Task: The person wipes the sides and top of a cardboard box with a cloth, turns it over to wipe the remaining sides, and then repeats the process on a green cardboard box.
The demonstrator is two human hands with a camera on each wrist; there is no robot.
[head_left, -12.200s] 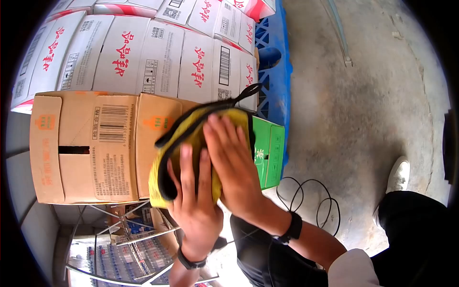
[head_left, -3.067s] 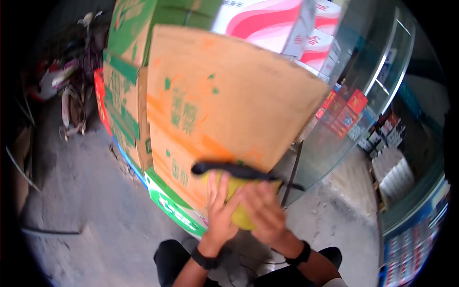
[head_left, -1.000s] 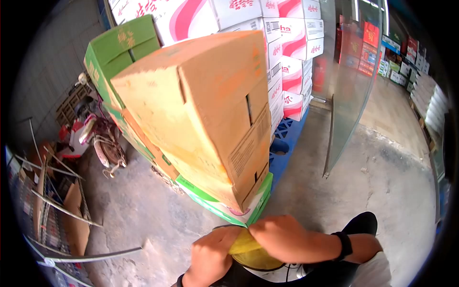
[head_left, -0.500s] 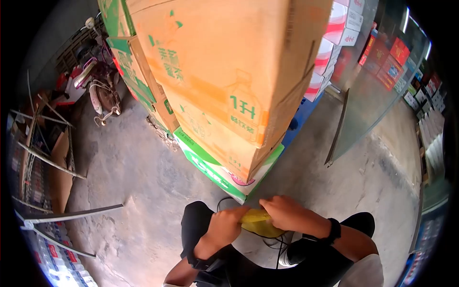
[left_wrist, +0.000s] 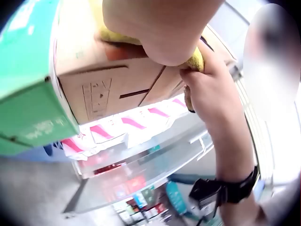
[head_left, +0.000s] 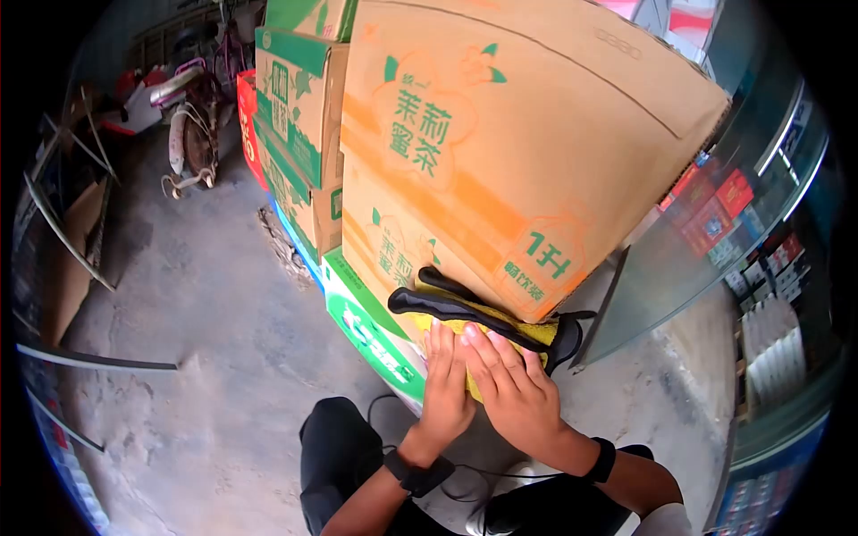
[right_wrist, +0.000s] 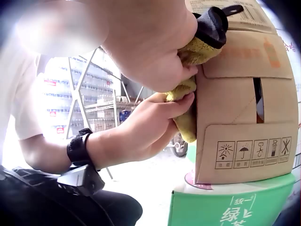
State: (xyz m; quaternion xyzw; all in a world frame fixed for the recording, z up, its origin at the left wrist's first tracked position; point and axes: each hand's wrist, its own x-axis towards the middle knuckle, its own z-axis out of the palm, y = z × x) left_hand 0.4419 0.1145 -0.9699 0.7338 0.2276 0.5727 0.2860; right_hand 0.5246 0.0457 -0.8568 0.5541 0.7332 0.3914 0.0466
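A yellow towel with black edging (head_left: pixel 527 328) lies bunched against the lower right edge of a tan tea carton (head_left: pixel 500 134). My left hand (head_left: pixel 447 384) presses its lower left part with straight fingers pointing up. Beside it my right hand (head_left: pixel 518 380) spreads its fingers over the towel too, the fingertips of both hands close together. In the right wrist view, yellow folds (right_wrist: pixel 188 129) poke out below the hands at the carton's corner, and a black loop (right_wrist: pixel 233 10) sticks out at the top. The palms hide the towel's middle.
A green and white carton (head_left: pixel 371 339) supports the tan stack. Brown and green cartons (head_left: pixel 290 116) stand behind on the left, near an old bicycle (head_left: pixel 192 134). To the right is a glass door panel (head_left: pixel 679 259). A black cable (head_left: pixel 465 482) runs between the person's legs.
Half a second ago both hands gripped the towel low in front of the knees. Now it is up against the carton's edge, with the fingers straightened over it. The head view has shifted.
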